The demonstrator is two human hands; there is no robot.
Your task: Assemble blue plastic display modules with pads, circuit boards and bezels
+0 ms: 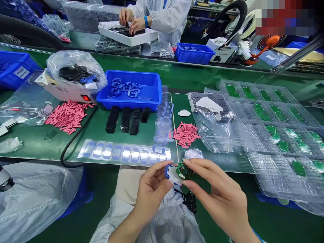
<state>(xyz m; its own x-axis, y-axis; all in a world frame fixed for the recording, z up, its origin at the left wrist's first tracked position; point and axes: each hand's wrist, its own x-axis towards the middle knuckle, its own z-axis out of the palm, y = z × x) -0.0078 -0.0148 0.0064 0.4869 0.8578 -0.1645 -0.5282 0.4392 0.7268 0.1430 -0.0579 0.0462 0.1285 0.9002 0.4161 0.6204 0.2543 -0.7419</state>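
Note:
My left hand [155, 189] pinches a small blue-edged plastic housing with a white face [173, 174] between thumb and fingers. Against its right side, a green circuit board [184, 171] is gripped at the edge by the thumb and fingertips of my right hand [215, 190]. Board and housing meet or overlap in front of my lap, just off the bench's front edge. Whether the board sits inside the housing I cannot tell. Closest beyond my hands are a strip of clear oval films [126, 154] and a pile of pink strips [186, 134].
A blue bin [131, 76] holds blue frames, with stacks of black pieces [112, 119] before it. More pink strips [66, 116] lie left by a black cable [73, 140]. Clear trays [243, 111] with green boards fill the right. Across the bench, another person's hands [135, 24] work over a white tray [131, 41].

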